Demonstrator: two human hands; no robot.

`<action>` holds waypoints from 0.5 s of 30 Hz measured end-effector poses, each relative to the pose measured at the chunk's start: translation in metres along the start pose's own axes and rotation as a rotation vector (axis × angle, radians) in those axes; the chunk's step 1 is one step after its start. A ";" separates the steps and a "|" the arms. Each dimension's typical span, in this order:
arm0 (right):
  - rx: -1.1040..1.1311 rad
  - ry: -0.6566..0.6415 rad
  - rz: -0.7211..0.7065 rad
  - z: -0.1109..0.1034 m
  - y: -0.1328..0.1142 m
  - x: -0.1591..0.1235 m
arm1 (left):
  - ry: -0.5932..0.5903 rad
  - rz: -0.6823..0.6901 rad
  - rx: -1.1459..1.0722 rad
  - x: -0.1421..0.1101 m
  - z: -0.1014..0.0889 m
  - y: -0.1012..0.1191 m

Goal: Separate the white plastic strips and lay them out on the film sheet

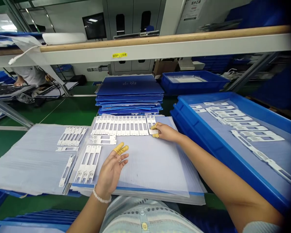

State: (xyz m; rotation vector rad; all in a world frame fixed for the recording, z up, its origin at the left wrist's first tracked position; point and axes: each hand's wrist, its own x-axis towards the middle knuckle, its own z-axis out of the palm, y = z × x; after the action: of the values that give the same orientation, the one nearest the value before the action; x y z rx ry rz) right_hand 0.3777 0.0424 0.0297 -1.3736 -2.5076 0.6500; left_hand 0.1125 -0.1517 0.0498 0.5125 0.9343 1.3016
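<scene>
My right hand (167, 132), with yellow finger cots, pinches a white slotted plastic strip (150, 122) at the right end of a row of similar strips (122, 125). This row lies along the far side of a sheet-covered stack (145, 161). My left hand (110, 169) hovers over the sheet's left part, palm turned inward and fingers apart, holding nothing. It also wears yellow finger cots. Left of it lie upright slotted strips (88, 163), with a few crosswise strips (103, 139) just beyond them.
On a second sheet-covered stack (26, 155) at left are more strips (72, 136). Blue trays (196, 126) stand at right, the top one holding several strips (242, 119). Blue boards (129, 85) are piled behind. A shelf rail (160, 47) crosses above; a person (31, 76) sits far left.
</scene>
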 end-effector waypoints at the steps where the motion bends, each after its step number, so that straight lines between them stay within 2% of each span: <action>1: 0.003 -0.003 -0.005 0.001 0.000 0.000 | 0.001 0.002 0.002 0.000 0.000 0.000; 6: 0.026 -0.008 -0.033 0.007 0.001 0.000 | 0.003 -0.006 0.005 0.002 -0.001 0.001; 10: 0.057 0.017 -0.051 0.001 0.006 0.005 | 0.002 -0.001 0.017 0.002 -0.005 -0.001; 15: 0.160 0.139 -0.053 -0.018 0.016 0.047 | 0.010 0.003 0.036 0.003 -0.010 -0.008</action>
State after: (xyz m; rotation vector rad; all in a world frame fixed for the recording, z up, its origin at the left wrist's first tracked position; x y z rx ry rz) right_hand 0.3714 0.0942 0.0362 -1.2472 -2.3209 0.7018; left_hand 0.1091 -0.1520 0.0367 0.5360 0.9670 1.2931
